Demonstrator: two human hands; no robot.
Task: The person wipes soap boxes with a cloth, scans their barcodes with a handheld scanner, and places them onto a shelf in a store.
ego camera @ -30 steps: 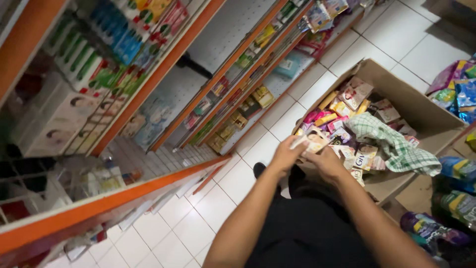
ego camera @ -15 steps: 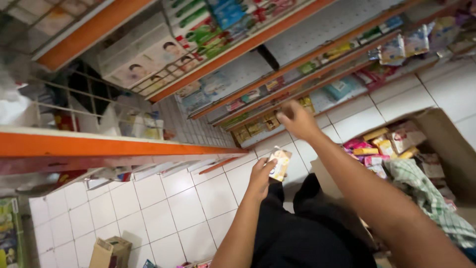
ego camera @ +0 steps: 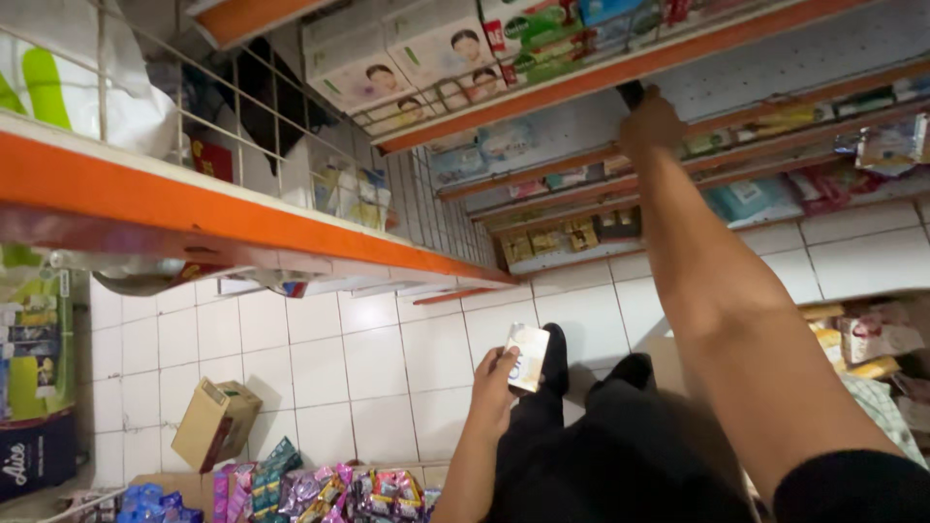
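Against the orange shelf edge (ego camera: 601, 73) rests the right hand (ego camera: 651, 124); left hand (ego camera: 494, 373) grips a small packet (ego camera: 528, 356).

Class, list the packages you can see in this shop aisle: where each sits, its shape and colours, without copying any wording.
Small packet: in the left hand, flat, pale with gold.
Cardboard box: on the white floor tiles, brown, tilted.
White boxes: top shelf, rectangular, with face pictures.
Sachets: bottom edge, pink and purple.
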